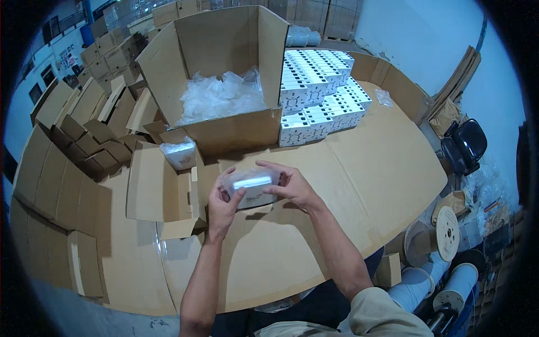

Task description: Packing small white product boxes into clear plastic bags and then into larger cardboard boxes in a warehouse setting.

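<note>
Between my two hands, over the cardboard-covered table (359, 185), is a small white box in a clear plastic bag (251, 196). My left hand (222, 205) grips its left end, thumb on the near face. At the right end my right hand (296, 191) is closed on it too, with the thumb pressed on the front and the fingers behind. Just left stands an open brown carton (149, 185), with a bagged white box (179, 154) in its far end. Behind the hands, a big open carton (236, 135) holds a heap of clear plastic bags (224, 95).
Stacked white boxes (325, 84) stand right of the big carton. A loose plastic bag (384, 98) lies farther right. Several open cartons (84, 118) crowd the left side. Off the table's right edge are a black chair (467, 143) and spools (447, 233).
</note>
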`<state>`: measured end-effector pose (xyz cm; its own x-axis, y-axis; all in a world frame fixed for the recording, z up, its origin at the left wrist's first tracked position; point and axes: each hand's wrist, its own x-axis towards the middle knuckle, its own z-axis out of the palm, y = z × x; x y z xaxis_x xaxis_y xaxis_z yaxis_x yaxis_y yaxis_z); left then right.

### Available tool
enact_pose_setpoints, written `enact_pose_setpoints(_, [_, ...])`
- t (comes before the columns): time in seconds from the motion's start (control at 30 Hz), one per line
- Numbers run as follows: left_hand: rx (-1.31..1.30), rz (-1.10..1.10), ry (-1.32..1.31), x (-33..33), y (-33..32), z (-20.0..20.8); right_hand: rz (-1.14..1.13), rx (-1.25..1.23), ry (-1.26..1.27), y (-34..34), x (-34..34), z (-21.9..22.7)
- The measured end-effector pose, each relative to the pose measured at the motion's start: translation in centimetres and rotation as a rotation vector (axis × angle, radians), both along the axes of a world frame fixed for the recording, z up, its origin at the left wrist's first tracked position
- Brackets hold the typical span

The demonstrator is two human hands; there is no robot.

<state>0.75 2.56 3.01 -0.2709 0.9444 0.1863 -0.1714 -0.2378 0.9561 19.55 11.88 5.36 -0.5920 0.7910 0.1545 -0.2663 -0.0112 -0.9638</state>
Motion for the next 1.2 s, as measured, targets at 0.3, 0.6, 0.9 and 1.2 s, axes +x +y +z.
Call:
enact_pose_setpoints(0.3, [-0.128,-0.057,0.08,-0.6,0.0,-0.6,0.07,0.069,-0.279,0.6,0.5,-1.3])
enact_pose_setpoints(0.6, [-0.044,0.029,0.175,-0.8,-0.1,-0.3,0.087,0.14,-0.209,1.1,1.0,-1.3])
enact_pose_setpoints(0.9, [-0.07,0.183,0.044,0.9,0.1,-0.6,0.038,0.124,-0.082,0.5,-0.2,-1.5])
enact_pose_setpoints(1.2, [-0.148,0.23,0.023,1.3,0.2,0.1,0.212,0.174,0.103,1.5,2.2,-0.2])
